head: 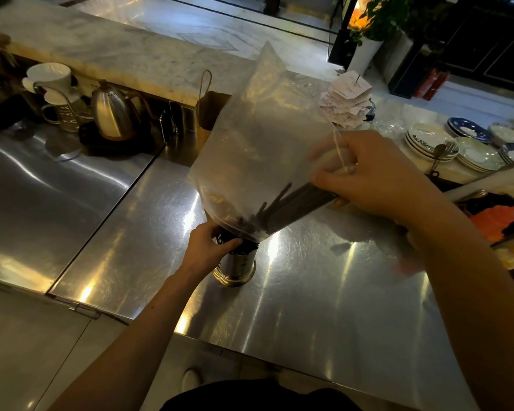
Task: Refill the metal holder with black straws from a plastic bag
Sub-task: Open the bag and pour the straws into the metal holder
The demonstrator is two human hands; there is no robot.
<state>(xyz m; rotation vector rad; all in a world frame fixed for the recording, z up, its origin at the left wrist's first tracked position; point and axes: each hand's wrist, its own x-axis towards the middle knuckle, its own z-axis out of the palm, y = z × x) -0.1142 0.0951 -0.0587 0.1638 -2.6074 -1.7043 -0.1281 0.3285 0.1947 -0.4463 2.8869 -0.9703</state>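
A shiny metal holder [235, 266] stands upright on the steel counter [309, 292], dark straw ends showing at its mouth. My left hand [207, 247] wraps the holder's rim from the left. A large clear plastic bag [258, 137] is tipped with its lower end over the holder. A bundle of black straws [291, 207] lies slanted inside the bag, pointing down toward the holder. My right hand [368, 176] pinches the bag and the straws' upper ends from the right.
A gooseneck kettle [113, 114] and white dripper jug [54, 93] stand at the back left beside a brown paper bag [211, 108]. Stacked receipts [347, 99] and piles of plates [433, 143] with a fork sit at the right. Orange items [496, 218] lie at the right edge.
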